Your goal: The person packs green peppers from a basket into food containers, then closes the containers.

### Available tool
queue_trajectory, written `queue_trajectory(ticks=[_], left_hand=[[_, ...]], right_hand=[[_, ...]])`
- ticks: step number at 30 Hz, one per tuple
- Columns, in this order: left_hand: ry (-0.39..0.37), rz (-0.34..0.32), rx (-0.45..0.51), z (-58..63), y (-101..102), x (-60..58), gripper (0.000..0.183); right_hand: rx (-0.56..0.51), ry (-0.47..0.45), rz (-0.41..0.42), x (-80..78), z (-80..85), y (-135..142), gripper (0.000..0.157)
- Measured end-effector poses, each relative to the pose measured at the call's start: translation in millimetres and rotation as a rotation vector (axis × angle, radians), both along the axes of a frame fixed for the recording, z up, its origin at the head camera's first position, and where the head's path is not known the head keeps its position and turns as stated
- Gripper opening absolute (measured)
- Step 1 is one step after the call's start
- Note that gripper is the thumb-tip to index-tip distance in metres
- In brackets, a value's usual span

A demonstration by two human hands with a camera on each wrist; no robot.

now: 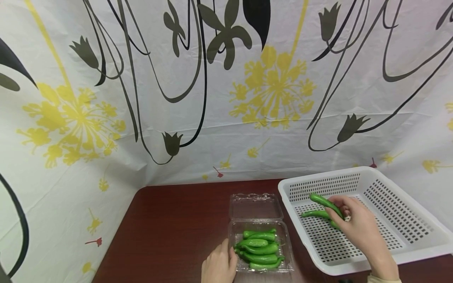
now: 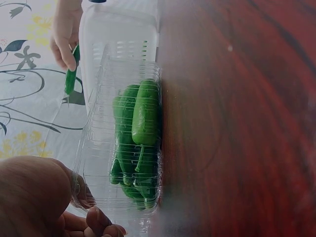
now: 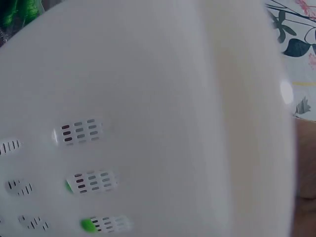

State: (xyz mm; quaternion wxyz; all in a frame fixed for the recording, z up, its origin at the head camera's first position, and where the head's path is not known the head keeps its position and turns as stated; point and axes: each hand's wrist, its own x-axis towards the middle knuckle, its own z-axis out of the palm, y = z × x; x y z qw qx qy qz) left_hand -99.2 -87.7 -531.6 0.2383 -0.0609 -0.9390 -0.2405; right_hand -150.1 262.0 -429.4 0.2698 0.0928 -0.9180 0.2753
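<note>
Packing seems in hand: the right hand [image 1: 357,223] pinches a green pepper [image 1: 323,201] over the white basket [image 1: 400,208], the left hand [image 1: 218,264] grips the clear box [image 1: 260,225] by its edge, and the next move likely calls for laying that pepper with the peppers [image 1: 261,248] inside.

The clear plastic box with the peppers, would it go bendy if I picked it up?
Probably a bit: the clear box looks thin, with ridged see-through walls. Its lid might flop about, since it lies open, folded back. The peppers inside could slide or spill if it tipped, as nothing covers them.
</note>
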Motion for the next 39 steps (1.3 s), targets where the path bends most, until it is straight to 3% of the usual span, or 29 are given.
queue_trajectory(ticks=[18,29,39], left_hand=[[-0.024,-0.001,0.004,0.1,0,-0.3,0.02],[-0.019,0.004,-0.003,0.0,0,-0.4,0.021],[-0.027,0.0,0.004,0.9,0,-0.3,0.022]], right_hand=[[-0.001,0.097,0.041,6.2,4.6,-20,0.036],[0.0,0.083,0.053,7.3,7.2,-29,0.035],[0.004,0.119,0.114,5.4,1.6,-41,0.038]])
